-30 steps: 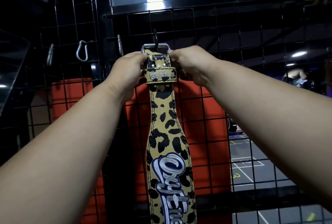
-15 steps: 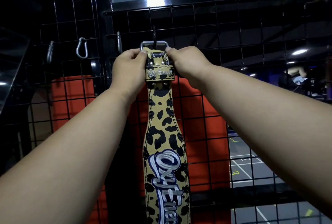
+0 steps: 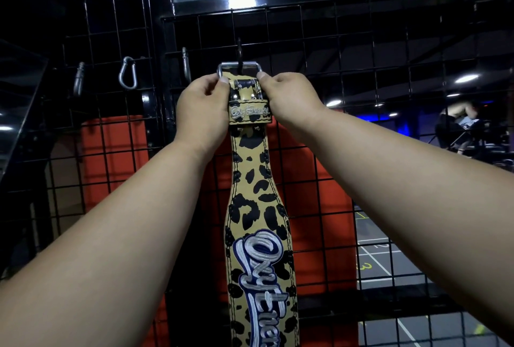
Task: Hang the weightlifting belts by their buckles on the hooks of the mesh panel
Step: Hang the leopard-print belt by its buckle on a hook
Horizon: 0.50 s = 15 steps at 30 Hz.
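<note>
A leopard-print weightlifting belt (image 3: 258,207) hangs straight down the middle of the view against the black mesh panel (image 3: 361,49), its embroidered lettering running toward 6 o'clock. At its top end the silver buckle (image 3: 239,66) sits just above centre, toward 12 o'clock, with a dark hook (image 3: 239,50) of the panel passing through the buckle's frame. The left hand (image 3: 201,113) grips the belt's top end from 9 o'clock, fingers curled round its edge and the thumb tip pressed beside the buckle's left corner. The right hand (image 3: 289,99) holds the same end from 3 o'clock, fingers curled behind it and the thumb at the buckle's right corner. At 10 o'clock, a silver carabiner (image 3: 128,72) hangs on the mesh, with two more metal clips near it. Behind the mesh a red pad (image 3: 114,157) shows, and at 3 o'clock a person (image 3: 459,121) sits in the distance.
</note>
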Motion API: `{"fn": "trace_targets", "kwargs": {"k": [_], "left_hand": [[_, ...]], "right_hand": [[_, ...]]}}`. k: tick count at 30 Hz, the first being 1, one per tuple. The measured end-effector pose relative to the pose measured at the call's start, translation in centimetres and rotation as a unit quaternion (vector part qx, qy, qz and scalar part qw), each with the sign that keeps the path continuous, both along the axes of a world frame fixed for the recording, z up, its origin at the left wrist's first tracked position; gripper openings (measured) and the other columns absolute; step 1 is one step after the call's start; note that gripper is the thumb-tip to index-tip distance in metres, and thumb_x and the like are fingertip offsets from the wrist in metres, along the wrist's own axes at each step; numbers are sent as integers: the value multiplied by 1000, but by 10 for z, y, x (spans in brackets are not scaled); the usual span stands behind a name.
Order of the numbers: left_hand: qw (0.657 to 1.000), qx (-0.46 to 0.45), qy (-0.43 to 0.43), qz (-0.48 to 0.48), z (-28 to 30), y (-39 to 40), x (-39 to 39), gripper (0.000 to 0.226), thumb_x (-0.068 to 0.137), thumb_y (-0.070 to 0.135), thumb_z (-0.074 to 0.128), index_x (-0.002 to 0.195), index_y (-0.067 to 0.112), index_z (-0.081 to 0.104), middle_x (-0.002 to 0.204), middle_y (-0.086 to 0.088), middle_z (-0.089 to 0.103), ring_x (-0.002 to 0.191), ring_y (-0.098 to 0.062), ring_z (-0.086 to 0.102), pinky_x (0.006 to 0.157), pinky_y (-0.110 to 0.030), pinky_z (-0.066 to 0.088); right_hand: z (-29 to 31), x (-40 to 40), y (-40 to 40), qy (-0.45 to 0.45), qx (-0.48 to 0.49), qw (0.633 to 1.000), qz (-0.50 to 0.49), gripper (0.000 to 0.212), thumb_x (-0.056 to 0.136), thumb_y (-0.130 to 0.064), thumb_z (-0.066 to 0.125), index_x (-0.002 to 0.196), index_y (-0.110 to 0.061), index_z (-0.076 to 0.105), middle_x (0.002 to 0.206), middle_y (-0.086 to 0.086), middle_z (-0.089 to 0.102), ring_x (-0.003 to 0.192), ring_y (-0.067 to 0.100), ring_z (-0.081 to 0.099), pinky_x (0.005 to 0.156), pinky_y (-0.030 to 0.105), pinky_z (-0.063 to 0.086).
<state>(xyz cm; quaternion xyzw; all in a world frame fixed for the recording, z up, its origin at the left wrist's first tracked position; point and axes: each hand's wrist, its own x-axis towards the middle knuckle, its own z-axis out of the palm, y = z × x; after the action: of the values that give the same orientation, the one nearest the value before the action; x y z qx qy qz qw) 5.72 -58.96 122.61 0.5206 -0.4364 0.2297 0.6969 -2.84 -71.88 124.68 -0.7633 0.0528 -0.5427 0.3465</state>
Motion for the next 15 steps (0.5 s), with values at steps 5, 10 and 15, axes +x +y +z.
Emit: {"fn": "trace_targets", "kwargs": {"k": [5, 10, 15], "left_hand": [[1000, -3, -4, 7, -1, -1, -1, 27, 107, 34, 57, 122, 20, 75, 104, 7, 80, 96, -7, 77, 88, -36, 64], [1000, -6, 0, -16, -4, -3, -1, 25, 109, 27, 56, 125, 19, 74, 105, 5, 80, 94, -8, 77, 81, -30, 64], [1000, -14, 11, -4, -2, -4, 2, 25, 107, 29, 58, 125, 20, 74, 106, 7, 80, 96, -7, 77, 86, -33, 64]], "right_hand": [[-3, 2, 3, -30, -14, 999, -2, 64, 102, -51, 52, 97, 11, 64, 81, 26, 67, 66, 22, 54, 71, 51, 54], [-6, 3, 2, -36, -17, 999, 16, 68, 99, -57, 49, 98, 9, 67, 96, 28, 70, 75, 41, 66, 74, 58, 56], [-5, 6, 5, -48, -23, 998, -14, 54, 102, -51, 52, 87, -3, 72, 82, 18, 73, 67, 26, 64, 69, 49, 56]]}}
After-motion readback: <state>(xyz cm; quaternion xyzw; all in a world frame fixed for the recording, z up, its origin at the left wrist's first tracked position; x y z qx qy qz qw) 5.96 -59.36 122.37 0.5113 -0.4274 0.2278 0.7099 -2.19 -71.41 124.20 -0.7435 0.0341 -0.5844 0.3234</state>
